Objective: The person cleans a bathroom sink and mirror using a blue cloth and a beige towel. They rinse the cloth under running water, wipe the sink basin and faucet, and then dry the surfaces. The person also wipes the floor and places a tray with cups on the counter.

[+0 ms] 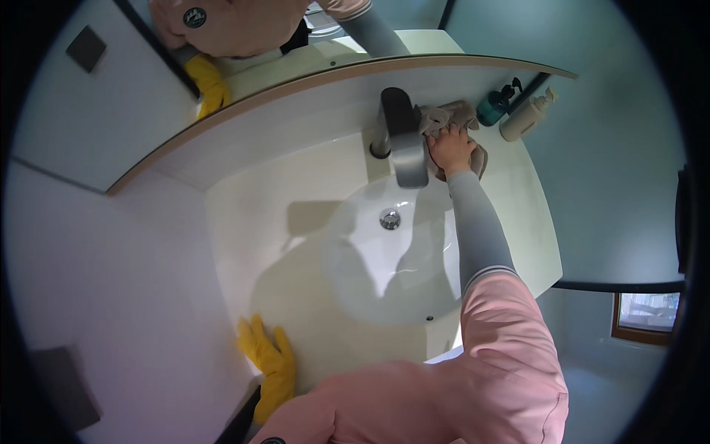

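Note:
My bare right hand presses on a grey-brown cloth on the washbasin's back rim, to the right of the faucet. Folds of the cloth stick out around the fingers and under the palm. In a yellow rubber glove, my left hand rests at the left edge of the white washbasin counter, close to the wall. Its fingers are apart and nothing is in it. Between the hands lies the round bowl with a chrome drain.
At the back right corner stand a teal pump bottle and a beige pump bottle. A mirror with a wooden edge runs behind the basin. A wall borders the left side, and a glass-like panel rises on the right.

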Demonstrator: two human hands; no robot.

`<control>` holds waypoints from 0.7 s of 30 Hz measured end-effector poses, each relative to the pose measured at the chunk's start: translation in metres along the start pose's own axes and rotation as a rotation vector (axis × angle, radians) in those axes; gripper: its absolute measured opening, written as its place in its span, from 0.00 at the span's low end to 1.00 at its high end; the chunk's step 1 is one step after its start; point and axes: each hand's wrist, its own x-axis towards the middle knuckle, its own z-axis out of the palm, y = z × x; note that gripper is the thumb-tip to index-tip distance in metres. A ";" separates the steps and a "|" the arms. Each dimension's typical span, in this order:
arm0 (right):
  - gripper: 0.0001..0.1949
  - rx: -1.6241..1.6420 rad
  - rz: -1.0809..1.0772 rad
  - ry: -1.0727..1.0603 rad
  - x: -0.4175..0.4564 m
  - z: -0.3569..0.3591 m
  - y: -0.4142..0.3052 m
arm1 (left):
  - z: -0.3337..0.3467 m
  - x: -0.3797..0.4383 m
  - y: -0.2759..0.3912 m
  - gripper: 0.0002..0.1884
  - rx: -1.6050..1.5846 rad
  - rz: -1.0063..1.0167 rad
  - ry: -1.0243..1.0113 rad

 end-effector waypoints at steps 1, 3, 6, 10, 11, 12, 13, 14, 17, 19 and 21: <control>0.24 -0.004 0.022 0.005 0.010 -0.001 0.007 | 0.005 0.001 0.000 0.28 0.034 0.009 0.014; 0.24 -0.001 0.021 0.075 0.018 0.008 0.021 | 0.009 0.004 -0.001 0.28 0.058 0.020 0.004; 0.25 0.016 0.067 0.046 0.018 0.006 0.040 | 0.013 0.001 -0.004 0.28 0.051 0.078 0.047; 0.27 -0.020 0.044 0.029 -0.026 0.000 0.106 | 0.011 0.005 0.002 0.27 0.018 0.075 0.030; 0.27 -0.043 0.088 -0.011 -0.045 -0.009 0.124 | 0.011 0.003 0.003 0.27 0.055 0.074 0.023; 0.27 -0.063 0.138 -0.051 -0.064 -0.016 0.145 | 0.012 0.004 0.002 0.27 0.095 0.079 0.020; 0.28 -0.111 0.170 -0.029 -0.080 -0.009 0.174 | 0.012 0.001 0.002 0.27 0.136 0.080 0.012; 0.28 -0.117 0.298 -0.124 -0.090 -0.023 0.186 | 0.010 0.003 0.004 0.27 0.149 0.075 0.016; 0.30 -0.157 0.513 -0.074 -0.103 -0.018 0.220 | 0.011 0.007 0.009 0.27 0.160 0.084 0.013; 0.31 -0.169 0.537 -0.041 -0.080 -0.007 0.218 | 0.012 0.008 0.012 0.27 0.141 0.082 0.013; 0.32 -0.109 0.486 0.006 -0.046 0.007 0.221 | 0.013 0.005 0.014 0.27 0.132 0.070 0.020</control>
